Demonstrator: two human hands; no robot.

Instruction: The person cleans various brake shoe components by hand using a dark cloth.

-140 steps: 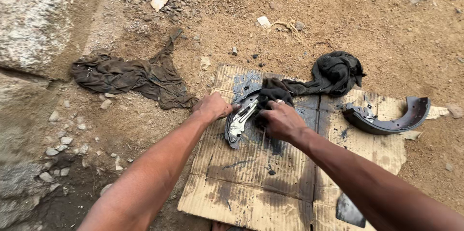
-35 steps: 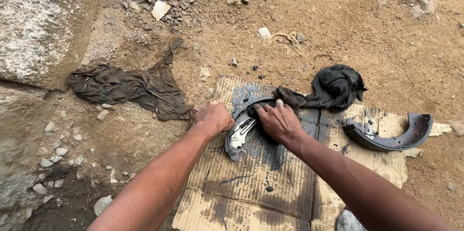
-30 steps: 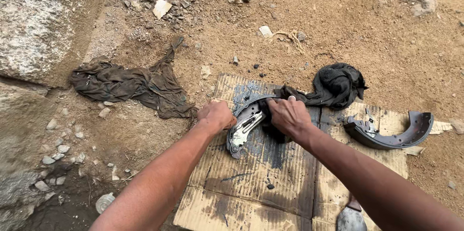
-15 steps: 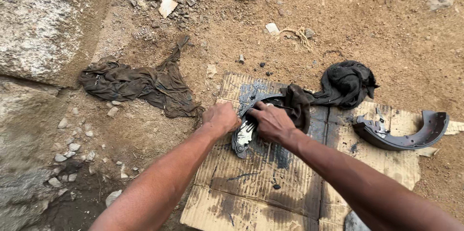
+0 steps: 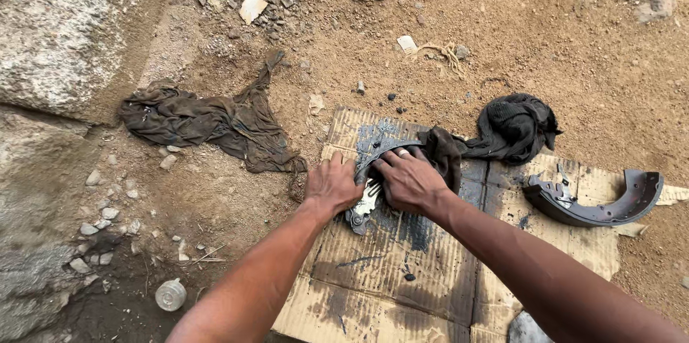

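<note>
— Head view: where's the curved grey metal brake shoe (image 5: 367,196)?

— On the oil-stained corrugated cardboard sheet (image 5: 387,271), under both hands.

— And the hands?

— The left hand (image 5: 331,186) grips its outer edge; the right hand (image 5: 410,181) presses a dark greasy rag (image 5: 495,131) against it.

A brown rag (image 5: 208,124) lies crumpled on the dirt, near a big grey rock (image 5: 57,34). 1 more curved metal part (image 5: 596,203) sits on the far right of the cardboard. A small round cap (image 5: 171,294) lies among pebbles.
</note>
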